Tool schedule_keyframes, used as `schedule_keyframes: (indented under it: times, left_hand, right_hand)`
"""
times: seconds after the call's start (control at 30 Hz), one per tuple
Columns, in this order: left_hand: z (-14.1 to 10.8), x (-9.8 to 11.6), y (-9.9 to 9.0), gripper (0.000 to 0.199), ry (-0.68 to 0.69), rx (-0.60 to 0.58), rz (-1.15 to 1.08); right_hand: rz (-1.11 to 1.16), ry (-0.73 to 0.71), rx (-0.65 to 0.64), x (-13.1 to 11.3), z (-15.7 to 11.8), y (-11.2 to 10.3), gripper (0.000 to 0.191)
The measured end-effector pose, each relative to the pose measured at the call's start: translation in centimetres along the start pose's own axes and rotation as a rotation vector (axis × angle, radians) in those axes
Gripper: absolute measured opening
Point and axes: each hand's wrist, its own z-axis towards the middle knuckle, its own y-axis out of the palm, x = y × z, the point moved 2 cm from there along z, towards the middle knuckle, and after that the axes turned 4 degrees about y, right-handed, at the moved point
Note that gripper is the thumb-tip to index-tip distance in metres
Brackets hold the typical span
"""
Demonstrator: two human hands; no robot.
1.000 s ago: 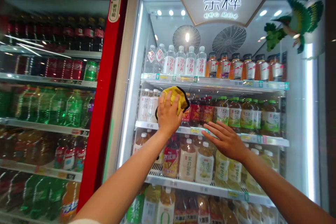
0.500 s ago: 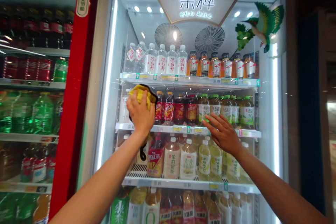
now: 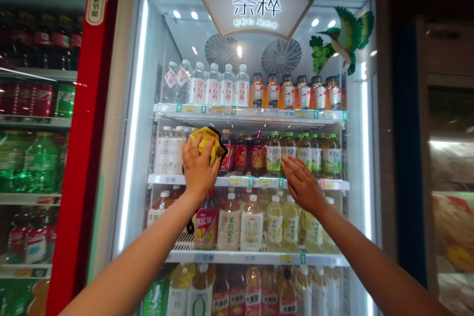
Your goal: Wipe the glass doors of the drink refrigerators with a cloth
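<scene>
A glass-fronted cooler [image 3: 129, 24] with a lit sign and shelves of bottles fills the middle of the head view. My left hand [image 3: 200, 168] grips a yellow cloth [image 3: 208, 144] with a dark edge, pressed to the glass over the second shelf. Part of the cloth dangles below the wrist. To the right, my right hand [image 3: 301, 183] is held up at the glass before the green tea bottles [image 3: 274, 155], fingers stretched out and without any object.
At the left stands a red-framed cooler [image 3: 79, 108] with bottles and cans. A kingfisher decoration [image 3: 348, 39] is at the cooler's upper right. Another lit display case [image 3: 452, 143] appears at the far right.
The view has shifted, so the cooler sits further left. Relative to the bottles, my left hand and the cloth have moved right; the fingers of my right hand are closer together.
</scene>
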Motion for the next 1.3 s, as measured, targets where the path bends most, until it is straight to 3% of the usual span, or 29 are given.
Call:
schedule_keyframes:
  times: [0.1,0.2,0.27,0.37,0.43,0.53,0.6,0.67,0.73,0.8,0.87,0.93,0.97,1.03,1.1,1.2,1.3]
  left_hand:
    - [2.9,4.1,1.6,0.053,-0.089,0.022,-0.03]
    - [1.7,7.7,2.7,0.059,0.089,-0.09,-0.047]
    - [-0.8,8.5,2.8,0.065,0.274,-0.176,-0.061]
    - [-4.1,7.1,2.0,0.069,0.437,-0.245,-0.072]
    - [-4.5,5.5,1.5,0.066,0.383,-0.217,-0.061]
    - [-2.0,4.9,1.5,0.055,0.114,-0.088,-0.032]
    - [0.5,6.5,2.2,0.051,-0.065,-0.021,-0.031]
    - [2.5,9.4,3.4,0.052,-0.126,-0.026,-0.055]
    - [3.0,12.4,4.5,0.054,-0.052,-0.072,-0.077]
    - [1.8,14.4,5.0,0.059,0.099,-0.126,-0.082]
    - [-0.4,14.8,5.0,0.064,0.303,-0.193,-0.083]
    - [-2.4,13.7,4.5,0.067,0.51,-0.27,-0.089]
    - [-2.9,12.9,4.2,0.067,0.55,-0.286,-0.085]
    - [-2.2,11.6,3.9,0.062,0.44,-0.23,-0.061]
    - [0.3,11.4,4.2,0.057,0.196,-0.111,-0.038]
    - [4.6,14.4,5.5,0.054,-0.027,-0.015,-0.051]
    - [5.7,18.7,6.9,0.057,0.051,-0.051,-0.06]
  right_hand:
    - [0.005,0.005,-0.002,-0.2,0.1,0.2,0.077]
    - [0.006,-0.022,-0.018,-0.1,-0.1,0.3,0.077]
    - [0.006,-0.051,-0.036,0.3,-0.3,0.0,0.075]
    - [0.004,-0.121,-0.072,1.6,-0.9,-0.8,0.07]
    - [-0.003,-0.162,-0.095,2.8,-1.5,-1.7,0.066]
    - [-0.011,-0.129,-0.113,4.8,-2.5,-2.8,0.065]
    - [0.002,-0.077,-0.113,5.6,-2.9,-3.1,0.067]
    - [0.026,-0.041,-0.099,5.6,-3.0,-3.0,0.071]
    - [0.041,-0.018,-0.084,5.3,-3.0,-2.7,0.073]
    - [0.038,-0.017,-0.089,5.2,-3.2,-2.6,0.073]
    - [0.027,-0.056,-0.118,5.7,-3.5,-3.0,0.07]
    - [0.015,-0.112,-0.15,6.9,-4.3,-3.8,0.066]
    - [0.01,-0.133,-0.159,7.7,-4.7,-4.3,0.064]
    - [-0.002,-0.141,-0.158,9.4,-5.5,-5.3,0.062]
    - [-0.015,-0.111,-0.138,10.6,-6.0,-5.9,0.062]
    - [-0.017,-0.046,-0.107,10.8,-6.3,-5.8,0.065]
    - [-0.005,0.003,-0.087,10.1,-6.3,-5.4,0.069]
